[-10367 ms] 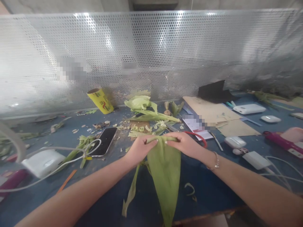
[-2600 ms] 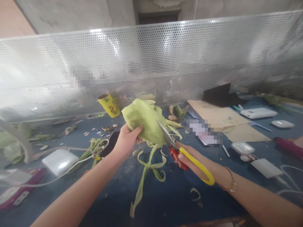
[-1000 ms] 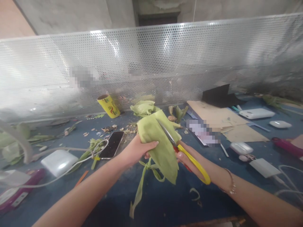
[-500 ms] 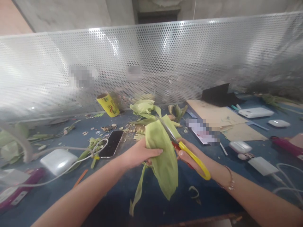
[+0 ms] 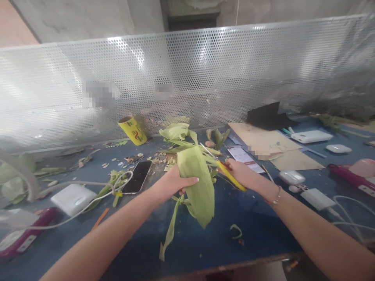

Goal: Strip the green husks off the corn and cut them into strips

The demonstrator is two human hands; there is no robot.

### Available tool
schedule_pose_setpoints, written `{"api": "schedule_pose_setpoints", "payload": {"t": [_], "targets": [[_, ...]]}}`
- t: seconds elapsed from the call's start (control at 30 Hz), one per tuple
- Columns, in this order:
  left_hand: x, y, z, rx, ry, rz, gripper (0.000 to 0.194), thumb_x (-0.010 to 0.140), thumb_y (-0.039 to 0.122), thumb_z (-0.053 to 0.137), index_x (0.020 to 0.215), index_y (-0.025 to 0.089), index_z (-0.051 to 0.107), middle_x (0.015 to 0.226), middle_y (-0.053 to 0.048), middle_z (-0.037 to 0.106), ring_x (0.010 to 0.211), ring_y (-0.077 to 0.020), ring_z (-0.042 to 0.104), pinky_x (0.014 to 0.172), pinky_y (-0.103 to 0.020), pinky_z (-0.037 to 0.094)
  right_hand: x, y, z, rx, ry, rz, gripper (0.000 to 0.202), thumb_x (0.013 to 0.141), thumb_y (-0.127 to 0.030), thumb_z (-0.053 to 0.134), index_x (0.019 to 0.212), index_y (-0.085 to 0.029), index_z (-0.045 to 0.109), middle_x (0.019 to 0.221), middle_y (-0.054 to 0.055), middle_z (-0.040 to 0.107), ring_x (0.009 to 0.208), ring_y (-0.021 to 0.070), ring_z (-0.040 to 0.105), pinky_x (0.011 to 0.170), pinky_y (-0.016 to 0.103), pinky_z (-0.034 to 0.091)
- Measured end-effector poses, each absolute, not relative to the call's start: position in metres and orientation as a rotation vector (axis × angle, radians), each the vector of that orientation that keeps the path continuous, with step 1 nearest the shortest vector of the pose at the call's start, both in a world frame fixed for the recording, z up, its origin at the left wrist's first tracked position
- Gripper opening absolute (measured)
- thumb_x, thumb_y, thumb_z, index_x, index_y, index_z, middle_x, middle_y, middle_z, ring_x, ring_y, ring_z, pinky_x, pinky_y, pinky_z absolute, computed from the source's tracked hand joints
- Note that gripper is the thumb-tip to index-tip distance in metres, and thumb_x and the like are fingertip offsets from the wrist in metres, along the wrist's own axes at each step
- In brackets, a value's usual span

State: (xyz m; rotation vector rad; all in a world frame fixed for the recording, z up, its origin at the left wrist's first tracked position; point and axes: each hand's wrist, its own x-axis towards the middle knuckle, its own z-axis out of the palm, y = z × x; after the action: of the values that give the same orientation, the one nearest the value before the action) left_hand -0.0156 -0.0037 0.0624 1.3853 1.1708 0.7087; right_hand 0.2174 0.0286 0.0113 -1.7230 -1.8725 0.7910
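Shows a yellow tube (image 5: 133,132) tilted left of centre, a phone (image 5: 137,178) below it, and a white box (image 5: 72,198) at lower left. Right of centre, has a black sheet (image 5: 268,117) above beige card (image 5: 260,137); near the right edge, a purple strip (image 5: 348,178).

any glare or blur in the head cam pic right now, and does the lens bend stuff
Head view: bright glare patches on the perforated metal screen; a soft sheen on the white charger; slight softness overall; pixelated blocks hide part of the screen and the paper sheets; both forearms look stretched towards the lower corners, as with a wide lens.
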Motion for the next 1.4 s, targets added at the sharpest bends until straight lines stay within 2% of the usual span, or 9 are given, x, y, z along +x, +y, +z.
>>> {"api": "schedule_pose_setpoints", "payload": {"t": [0.13, 0.3, 0.4, 0.53, 0.6, 0.8, 0.97, 1.1, 1.4], "targets": [[-0.015, -0.004, 0.061, 1.386, 1.229, 0.764, 0.031, 0.073, 0.045, 0.066, 0.081, 0.016, 0.059, 0.055, 0.003, 0.053, 0.041, -0.0057, 0.040, 0.040, -0.021, 0.030, 0.227, 0.039, 0.006, -1.720, -2.117, 0.285, 0.009, 0.077, -0.022, 0.060, 0.078, -0.013, 0.060, 0.090, 0.015, 0.063, 0.085, 0.0230, 0.061, 0.076, 0.032, 0.044], [0.000, -0.017, 0.051, 1.201, 1.224, 0.776, 0.040, 0.075, 0.055, 0.057, 0.082, 0.016, 0.058, 0.053, 0.001, 0.053, 0.040, -0.0087, 0.044, 0.040, -0.022, 0.032, 0.212, 0.024, 0.021, -1.231, -1.882, 0.712, 0.030, 0.087, -0.034, 0.045, 0.106, -0.016, 0.060, 0.104, 0.010, 0.062, 0.087, 0.0176, 0.061, 0.076, 0.030, 0.048], [0.006, -0.026, 0.040, 1.154, 1.150, 0.743, 0.045, 0.073, 0.060, 0.057, 0.081, 0.016, 0.056, 0.052, 0.002, 0.052, 0.039, -0.0089, 0.044, 0.040, -0.022, 0.031, 0.199, 0.011, 0.026, -1.012, -1.841, 0.960, 0.031, 0.085, -0.037, 0.049, 0.106, -0.018, 0.058, 0.097, 0.006, 0.064, 0.079, 0.0159, 0.060, 0.069, 0.028, 0.049], [0.002, -0.029, 0.031, 1.193, 1.058, 0.698, 0.050, 0.074, 0.064, 0.051, 0.083, 0.015, 0.058, 0.059, 0.000, 0.055, 0.047, -0.0113, 0.049, 0.045, -0.023, 0.035, 0.189, -0.001, 0.022, -1.023, -1.850, 0.908, 0.020, 0.082, -0.031, 0.051, 0.087, -0.016, 0.063, 0.074, 0.002, 0.063, 0.067, 0.0142, 0.056, 0.062, 0.026, 0.045], [-0.001, -0.027, 0.032, 1.312, 1.096, 0.778, 0.043, 0.077, 0.057, 0.053, 0.086, 0.016, 0.061, 0.063, 0.000, 0.057, 0.053, -0.0113, 0.051, 0.050, -0.023, 0.038, 0.187, -0.004, 0.020, -1.041, -1.853, 0.936, 0.020, 0.081, -0.028, 0.051, 0.086, -0.016, 0.066, 0.073, 0.002, 0.064, 0.066, 0.0146, 0.057, 0.061, 0.026, 0.045], [-0.005, -0.021, 0.038, 1.642, 1.312, 0.923, 0.020, 0.074, 0.031, 0.062, 0.084, 0.016, 0.071, 0.063, 0.001, 0.062, 0.056, -0.0099, 0.049, 0.054, -0.022, 0.038, 0.186, -0.004, 0.016, -0.949, -1.701, 1.265, 0.028, 0.076, -0.031, 0.060, 0.099, -0.020, 0.073, 0.100, 0.004, 0.072, 0.092, 0.0213, 0.063, 0.086, 0.037, 0.047], [-0.007, -0.021, 0.037, 1.586, 1.294, 0.994, 0.019, 0.069, 0.022, 0.066, 0.085, 0.018, 0.076, 0.081, -0.004, 0.073, 0.071, -0.0153, 0.061, 0.064, -0.025, 0.048, 0.182, 0.002, 0.007, -0.881, -1.326, 1.673, 0.034, 0.063, -0.034, 0.073, 0.094, -0.020, 0.074, 0.084, 0.005, 0.073, 0.075, 0.0168, 0.065, 0.073, 0.033, 0.050], [-0.010, -0.022, 0.037, 1.617, 1.338, 0.934, 0.021, 0.068, 0.012, 0.062, 0.081, 0.020, 0.077, 0.079, -0.004, 0.074, 0.069, -0.0166, 0.063, 0.061, -0.025, 0.048, 0.180, 0.001, 0.006, -0.871, -1.223, 1.814, 0.027, 0.055, -0.029, 0.078, 0.079, -0.017, 0.076, 0.070, 0.003, 0.070, 0.059, 0.0103, 0.059, 0.060, 0.025, 0.047], [-0.009, -0.026, 0.032, 1.891, 1.254, 1.032, 0.025, 0.068, 0.007, 0.057, 0.074, 0.021, 0.076, 0.080, -0.005, 0.072, 0.076, -0.0170, 0.065, 0.071, -0.027, 0.050, 0.179, -0.006, 0.012, -1.051, -1.469, 1.539, 0.036, 0.071, -0.049, 0.065, 0.080, -0.016, 0.074, 0.069, 0.002, 0.066, 0.061, 0.0106, 0.058, 0.054, 0.022, 0.047]]}}
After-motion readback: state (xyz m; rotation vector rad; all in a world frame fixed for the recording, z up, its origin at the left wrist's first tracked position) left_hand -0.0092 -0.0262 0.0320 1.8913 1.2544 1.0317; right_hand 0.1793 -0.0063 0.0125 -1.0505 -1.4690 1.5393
